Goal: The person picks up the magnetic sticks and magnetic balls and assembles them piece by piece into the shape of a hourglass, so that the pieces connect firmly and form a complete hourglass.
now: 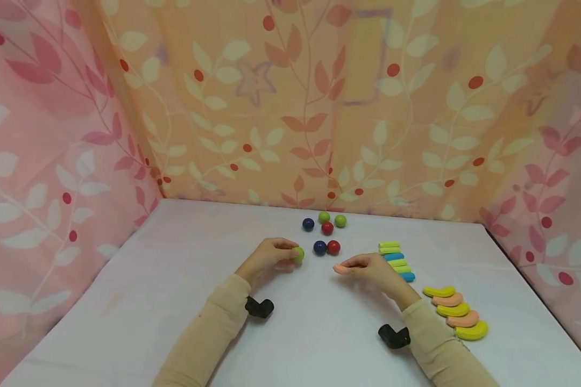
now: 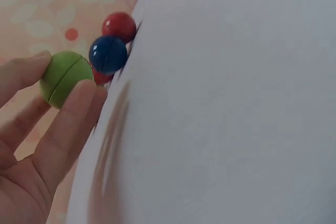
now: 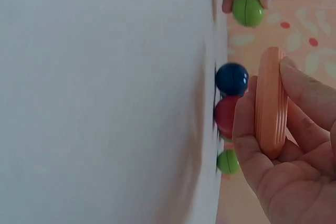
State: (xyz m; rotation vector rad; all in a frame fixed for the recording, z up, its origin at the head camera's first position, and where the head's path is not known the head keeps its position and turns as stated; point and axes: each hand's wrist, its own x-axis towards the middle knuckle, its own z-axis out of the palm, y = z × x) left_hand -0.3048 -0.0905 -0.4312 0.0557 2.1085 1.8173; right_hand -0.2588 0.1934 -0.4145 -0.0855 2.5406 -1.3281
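My left hand (image 1: 270, 257) pinches a green ball (image 1: 298, 255) between thumb and fingers; in the left wrist view the ball (image 2: 66, 79) shows a seam line. My right hand (image 1: 374, 273) grips an orange ribbed piece (image 1: 341, 269), seen in the right wrist view as a long rounded stick (image 3: 271, 102) between thumb and fingers. Between and beyond the hands, a blue ball (image 1: 320, 248) and a red ball (image 1: 333, 247) sit side by side. Behind them are another blue ball (image 1: 308, 224), a red ball (image 1: 327, 228) and two green balls (image 1: 324, 217).
Right of my right hand lies a row of green-yellow and blue sticks (image 1: 394, 257). Nearer the right front, yellow and orange curved pieces (image 1: 453, 310) form a slanting row. Patterned curtains (image 1: 290, 107) stand behind and beside the white table (image 1: 174, 242).
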